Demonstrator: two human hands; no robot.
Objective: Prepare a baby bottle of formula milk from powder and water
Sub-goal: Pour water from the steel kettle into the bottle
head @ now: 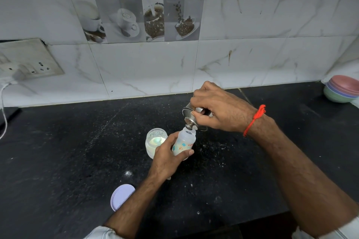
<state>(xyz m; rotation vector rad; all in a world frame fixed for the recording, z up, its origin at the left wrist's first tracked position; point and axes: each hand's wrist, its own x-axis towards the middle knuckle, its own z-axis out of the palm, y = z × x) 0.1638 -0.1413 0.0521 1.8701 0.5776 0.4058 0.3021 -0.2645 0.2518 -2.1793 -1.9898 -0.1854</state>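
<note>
Water: right hand (pixel 219 108) grips small steel cup (pixel 194 116), tipped over mouth of translucent plastic baby bottle (pixel 183 143).
Bottle: left hand (pixel 167 158) wrapped around it, tilted above black counter (pixel 68 151).
Powder: open glass jar (pixel 155 141) just beside; lilac lid (pixel 121 196) off.
Left, likely: capping, shaking.

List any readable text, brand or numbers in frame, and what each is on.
"Lu...": red print on the baby bottle, held in the left hand; the rest runs out of view around the bottle.
Small coloured motifs on the bottle: pictures, no legible words.
Glass jar, steel cup, lilac lid, wall socket: no readable text.
</note>
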